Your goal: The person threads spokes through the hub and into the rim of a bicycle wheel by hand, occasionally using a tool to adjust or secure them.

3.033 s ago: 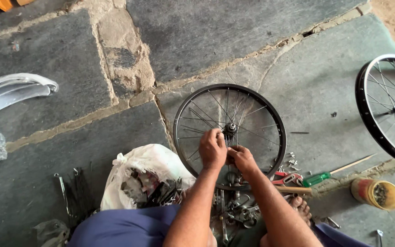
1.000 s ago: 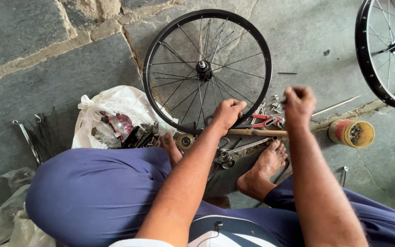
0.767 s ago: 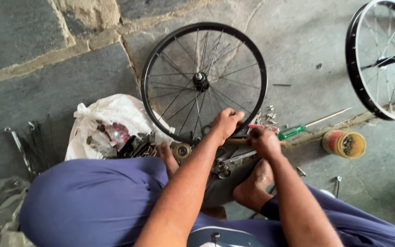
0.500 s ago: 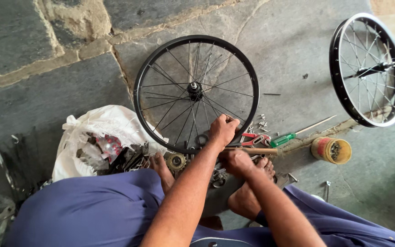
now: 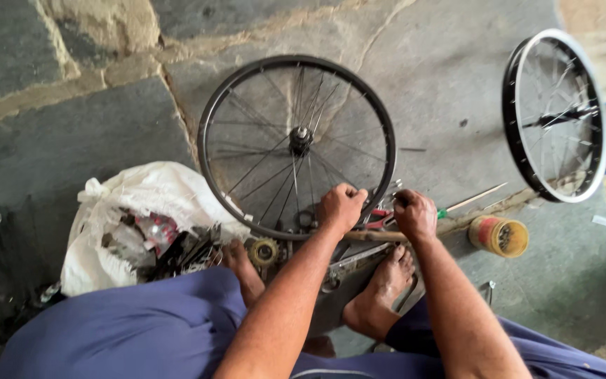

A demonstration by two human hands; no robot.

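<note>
Your left hand is curled into a fist on the near rim of the black wheel. The wheel lies flat on the stone floor, right in front of your bare feet. Your right hand is closed too, just beside the rim, but you cannot tell what it grips. A thin stick lies under both hands.

Half a second ago your right hand was lower, down by your foot. Now it has come up next to your left hand. The wheel has stayed where it was.

A white bag full of parts sits close on your left, nearly touching the wheel. A small yellow tin stands near your right hand. A second wheel lies well apart on the right. Past the first wheel, the floor is bare stone with lots of room.
</note>
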